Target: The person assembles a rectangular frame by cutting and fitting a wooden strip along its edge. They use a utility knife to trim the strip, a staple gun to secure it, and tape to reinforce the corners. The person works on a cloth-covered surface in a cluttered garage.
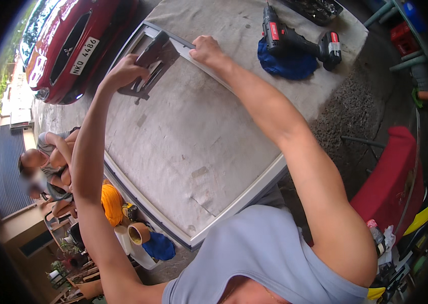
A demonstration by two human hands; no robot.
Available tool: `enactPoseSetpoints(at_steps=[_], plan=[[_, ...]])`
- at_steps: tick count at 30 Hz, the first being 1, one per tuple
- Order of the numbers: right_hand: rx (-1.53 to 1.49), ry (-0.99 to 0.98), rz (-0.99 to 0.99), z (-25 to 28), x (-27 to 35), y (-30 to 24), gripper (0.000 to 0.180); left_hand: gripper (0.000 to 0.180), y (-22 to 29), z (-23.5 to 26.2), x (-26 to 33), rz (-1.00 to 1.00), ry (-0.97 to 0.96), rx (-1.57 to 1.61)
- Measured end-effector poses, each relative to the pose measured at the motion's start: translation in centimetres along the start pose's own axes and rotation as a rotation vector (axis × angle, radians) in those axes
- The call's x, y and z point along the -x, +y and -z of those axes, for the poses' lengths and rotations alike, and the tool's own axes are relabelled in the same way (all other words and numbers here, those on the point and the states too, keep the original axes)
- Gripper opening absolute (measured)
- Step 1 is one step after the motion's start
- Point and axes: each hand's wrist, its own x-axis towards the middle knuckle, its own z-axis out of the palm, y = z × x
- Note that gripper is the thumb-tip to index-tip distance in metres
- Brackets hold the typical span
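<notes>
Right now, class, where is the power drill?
In the head view, the power drill lies at the upper right, across a blue bundle, to the right of the person's right hand.

The frame [244, 194] lies before the person [259, 243], the drill [287, 41] on a cloth [286, 66] to its right, the car [54, 68] beyond its far left, the tape measure [130, 212] near its left side.

Arms [274, 116] outstretched, right grip [207, 49] curled
</notes>
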Motion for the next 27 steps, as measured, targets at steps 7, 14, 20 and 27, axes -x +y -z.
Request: enactPoseSetpoints(at_steps=[7,14,20,27], plan=[[-0.002,-0.212,-0.115,5.9,7.8,1.7,0.030,0.028,3.8,-4.1,5.5,-0.032,-0.024,0.181],[0.000,-0.069,-0.097,5.5,8.4,1.4,0.024,0.035,4.2,-7.4,2.7,-0.091,-0.048,0.170],[-0.010,0.049,-0.048,5.2,9.0,1.4,0.018,0.035,4.7,-7.3,1.2,-0.064,-0.105,0.037],[0.109,0.023,-0.080,4.8,8.7,0.7,0.026,0.028,6.6,-7.0,1.6,0.048,-0.049,-0.052]])
